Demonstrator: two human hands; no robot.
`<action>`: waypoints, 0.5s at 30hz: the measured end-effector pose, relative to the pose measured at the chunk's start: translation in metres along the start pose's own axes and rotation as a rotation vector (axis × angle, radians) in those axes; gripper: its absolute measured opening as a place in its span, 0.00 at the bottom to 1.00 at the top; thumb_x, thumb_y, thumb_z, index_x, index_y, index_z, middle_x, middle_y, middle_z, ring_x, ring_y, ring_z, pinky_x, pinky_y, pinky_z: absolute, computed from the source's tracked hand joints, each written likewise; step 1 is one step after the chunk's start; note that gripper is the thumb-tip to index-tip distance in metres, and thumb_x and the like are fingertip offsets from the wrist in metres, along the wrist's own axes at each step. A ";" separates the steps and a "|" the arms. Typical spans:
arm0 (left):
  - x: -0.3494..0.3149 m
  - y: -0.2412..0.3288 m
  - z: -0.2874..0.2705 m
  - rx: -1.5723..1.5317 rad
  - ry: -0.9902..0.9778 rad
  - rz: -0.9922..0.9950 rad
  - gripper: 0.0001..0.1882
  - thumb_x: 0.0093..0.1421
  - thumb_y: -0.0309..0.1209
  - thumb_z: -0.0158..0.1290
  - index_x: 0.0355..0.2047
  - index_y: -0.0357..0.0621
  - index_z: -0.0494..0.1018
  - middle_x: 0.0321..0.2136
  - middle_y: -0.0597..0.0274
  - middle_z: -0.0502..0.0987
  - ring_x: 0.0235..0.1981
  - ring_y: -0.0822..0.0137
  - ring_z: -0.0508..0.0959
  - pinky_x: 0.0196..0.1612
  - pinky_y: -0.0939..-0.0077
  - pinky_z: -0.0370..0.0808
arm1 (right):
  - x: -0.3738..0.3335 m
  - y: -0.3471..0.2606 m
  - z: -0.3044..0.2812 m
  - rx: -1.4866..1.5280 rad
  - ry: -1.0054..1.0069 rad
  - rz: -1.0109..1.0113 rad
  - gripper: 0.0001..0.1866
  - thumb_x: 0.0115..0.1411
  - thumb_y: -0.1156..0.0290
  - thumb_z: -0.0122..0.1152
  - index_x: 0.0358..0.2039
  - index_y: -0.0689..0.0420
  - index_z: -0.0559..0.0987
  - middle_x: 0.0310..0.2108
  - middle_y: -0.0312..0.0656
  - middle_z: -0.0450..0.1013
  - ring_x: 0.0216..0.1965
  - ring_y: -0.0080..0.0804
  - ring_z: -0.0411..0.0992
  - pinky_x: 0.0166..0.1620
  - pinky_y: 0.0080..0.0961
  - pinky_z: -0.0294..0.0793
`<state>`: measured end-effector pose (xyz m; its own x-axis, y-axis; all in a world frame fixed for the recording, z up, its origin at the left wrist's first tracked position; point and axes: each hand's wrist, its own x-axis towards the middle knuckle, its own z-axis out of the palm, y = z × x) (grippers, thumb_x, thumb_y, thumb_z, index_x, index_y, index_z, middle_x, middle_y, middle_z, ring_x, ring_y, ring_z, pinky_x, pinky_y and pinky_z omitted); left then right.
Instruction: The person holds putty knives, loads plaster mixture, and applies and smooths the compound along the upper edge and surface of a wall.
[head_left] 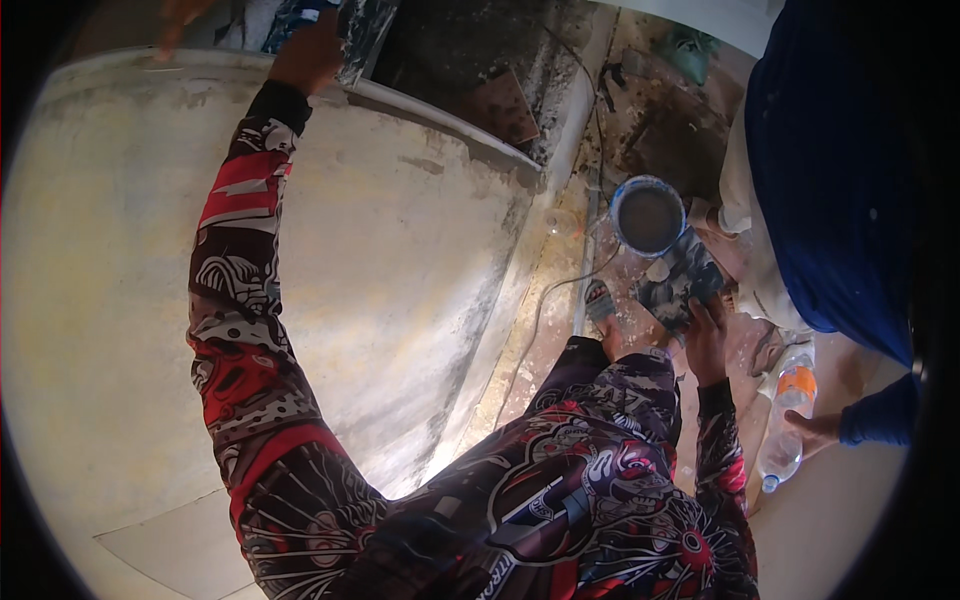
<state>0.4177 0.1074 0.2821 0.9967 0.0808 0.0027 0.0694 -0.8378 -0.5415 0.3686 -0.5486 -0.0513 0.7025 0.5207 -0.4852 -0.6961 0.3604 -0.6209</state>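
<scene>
Right hand (706, 338) pinches a grey-smeared flat board (677, 282), apparently a holding step calling for steadiness; left hand (308, 57), near a cream plastered wall (380, 220), has unclear grip.

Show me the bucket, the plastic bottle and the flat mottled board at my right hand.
Bucket (614, 218): head view, left side of its rim.
Plastic bottle (776, 442): head view, its clear body.
Mottled board (674, 284): head view, its flat face.

Renovation site: patchy wall (390, 265), splattered bucket (648, 184)
</scene>
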 end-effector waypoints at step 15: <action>0.002 0.015 -0.009 0.267 0.137 0.403 0.08 0.54 0.28 0.57 0.34 0.39 0.77 0.36 0.44 0.72 0.27 0.44 0.78 0.32 0.53 0.76 | 0.000 0.002 0.000 0.050 0.016 0.032 0.16 0.64 0.78 0.53 0.52 0.57 0.73 0.48 0.35 0.73 0.48 0.26 0.73 0.48 0.24 0.73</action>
<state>0.4213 0.0900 0.2817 0.9397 -0.3073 -0.1498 -0.3171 -0.6194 -0.7182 0.3673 -0.5481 -0.0523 0.6819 0.5204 -0.5141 -0.7243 0.3823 -0.5737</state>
